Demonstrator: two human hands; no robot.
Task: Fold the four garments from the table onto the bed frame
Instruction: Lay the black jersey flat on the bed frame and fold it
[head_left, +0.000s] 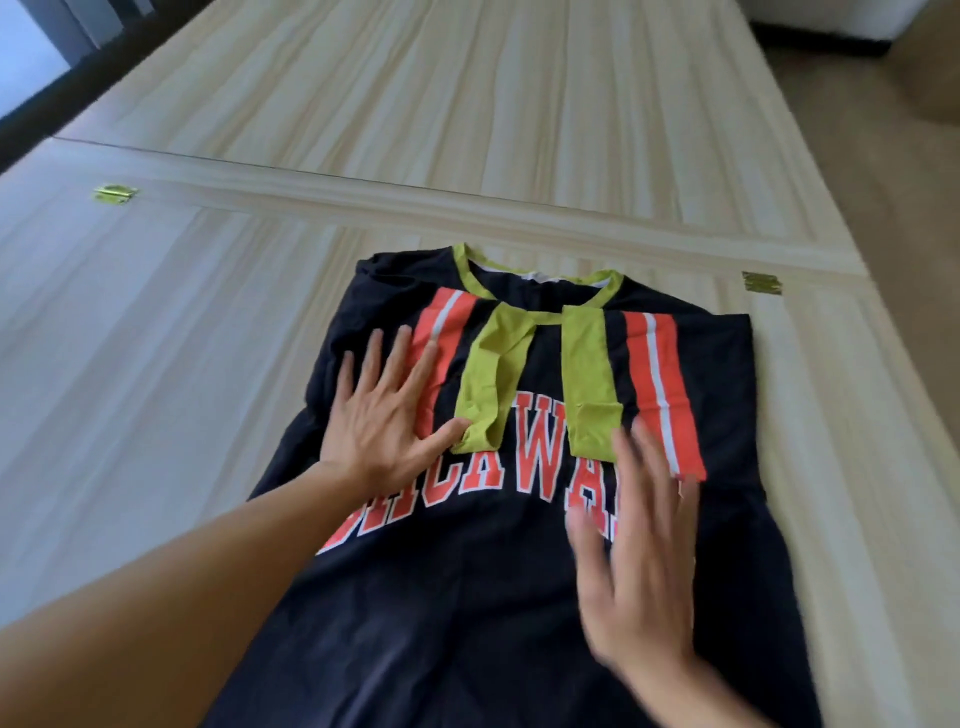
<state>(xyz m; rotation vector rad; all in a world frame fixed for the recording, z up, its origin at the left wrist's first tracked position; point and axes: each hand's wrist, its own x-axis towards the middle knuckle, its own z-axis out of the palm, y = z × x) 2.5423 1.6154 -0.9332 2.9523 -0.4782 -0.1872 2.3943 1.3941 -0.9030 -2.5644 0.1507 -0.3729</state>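
Currently one garment, a dark navy shirt (519, 597), lies face up on the pale wooden bed frame (363, 104), filling the centre and lower middle of the frame. Both sleeves are already turned in over the chest, their lime-green cuffs (592, 384) pointing down either side of the collar, so the side folds look done; the lengthwise fold of the body is, I judge, still to come. No other garments and no table are in view, so the count of finished pieces cannot be told.

Appearance: orange block lettering, partly covered; orange-and-white stripes on the sleeves; lime collar.

Left hand (384, 415), centre left: fingers spread, palm flat on the folded sleeve. Right hand (634, 561), lower right: fingers spread, motion-blurred, over the cloth, grasping nothing.
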